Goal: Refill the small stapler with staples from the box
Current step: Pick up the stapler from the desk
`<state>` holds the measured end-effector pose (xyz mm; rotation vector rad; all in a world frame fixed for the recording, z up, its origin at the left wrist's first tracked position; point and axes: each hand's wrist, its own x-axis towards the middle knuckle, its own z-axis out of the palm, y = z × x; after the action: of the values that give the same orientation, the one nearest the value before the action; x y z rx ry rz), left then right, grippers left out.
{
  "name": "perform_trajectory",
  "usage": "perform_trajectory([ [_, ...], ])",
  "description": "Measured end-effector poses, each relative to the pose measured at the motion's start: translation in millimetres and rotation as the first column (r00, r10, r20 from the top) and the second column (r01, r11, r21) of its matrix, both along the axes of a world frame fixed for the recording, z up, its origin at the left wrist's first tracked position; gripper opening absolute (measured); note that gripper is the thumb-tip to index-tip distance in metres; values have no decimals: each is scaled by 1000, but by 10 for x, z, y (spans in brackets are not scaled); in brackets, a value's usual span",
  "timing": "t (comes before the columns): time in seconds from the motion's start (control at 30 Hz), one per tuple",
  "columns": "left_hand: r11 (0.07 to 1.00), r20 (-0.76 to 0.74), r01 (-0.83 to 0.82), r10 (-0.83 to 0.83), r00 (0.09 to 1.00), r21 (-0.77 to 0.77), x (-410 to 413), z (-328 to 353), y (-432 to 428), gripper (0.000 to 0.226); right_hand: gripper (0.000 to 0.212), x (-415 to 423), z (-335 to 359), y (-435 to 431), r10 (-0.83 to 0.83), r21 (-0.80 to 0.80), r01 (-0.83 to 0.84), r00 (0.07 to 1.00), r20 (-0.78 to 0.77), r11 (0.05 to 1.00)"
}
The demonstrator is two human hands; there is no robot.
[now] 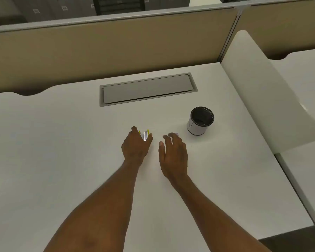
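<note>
Left hand grasps the small stapler at its fingertips. Right hand, just beside it, curls fingers over the box; grasp cannot be confirmed.

Single head view, looking forward-down onto desk, close.

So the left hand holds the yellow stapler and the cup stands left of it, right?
No. The left hand does hold the yellow stapler, but the cup stands to its right, beyond the right hand. The head view shows this.
</note>
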<state>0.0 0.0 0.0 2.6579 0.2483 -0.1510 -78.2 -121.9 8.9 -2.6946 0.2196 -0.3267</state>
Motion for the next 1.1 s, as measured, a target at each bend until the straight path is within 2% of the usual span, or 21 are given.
perform_trajectory([
  [0.17, 990, -142, 29, -9, 990, 138, 223, 54, -42, 61, 37, -124, -6, -46, -67, 80, 65, 998, 14, 995],
  [0.3, 991, -167, 38, -17, 986, 125, 290, 1, -57, 50, 39, -120, 32, -66, -91, 146, 86, 995, 27, 986],
  [0.4, 997, -162, 16, -3, 987, 79, 290, 1, -59, 45, 30, -81, 35, -41, -95, 190, 87, 995, 30, 978],
  [0.47, 998, -146, 15, -6, 989, 56, 265, 7, -40, 44, 19, -50, 62, -19, -109, 299, 104, 994, 1, 949],
  [0.53, 1000, -120, 15, -12, 993, 22, 232, 14, -13, 43, 10, 24, 83, -8, -88, 471, 135, 989, -120, 872],
  [0.6, 999, -86, 25, -28, 996, -36, 172, 20, 16, 41, 11, 143, 112, 1, -40, 598, 172, 973, -227, 783],
  [0.63, 997, -58, 41, -45, 997, -61, 134, 30, 31, 40, 11, 203, 113, 2, -34, 618, 182, 969, -243, 765],
  [0.77, 985, 89, 104, -92, 992, -135, -90, 114, 106, 38, 35, 345, 182, 46, 18, 665, 202, 951, -309, 719],
  [0.87, 977, 200, 143, -110, 974, -157, -261, 227, 138, 34, 32, 349, 254, 88, 66, 728, 153, 963, -263, 668],
  [1.0, 969, 276, 152, -95, 956, -192, -491, 382, 127, 36, 9, 246, 348, 166, 58, 757, 56, 991, -123, 651],
  [1.1, 923, 292, 145, -36, 956, -358, -606, 450, 178, 40, 10, 132, 453, 156, 36, 808, 29, 997, -63, 589],
])
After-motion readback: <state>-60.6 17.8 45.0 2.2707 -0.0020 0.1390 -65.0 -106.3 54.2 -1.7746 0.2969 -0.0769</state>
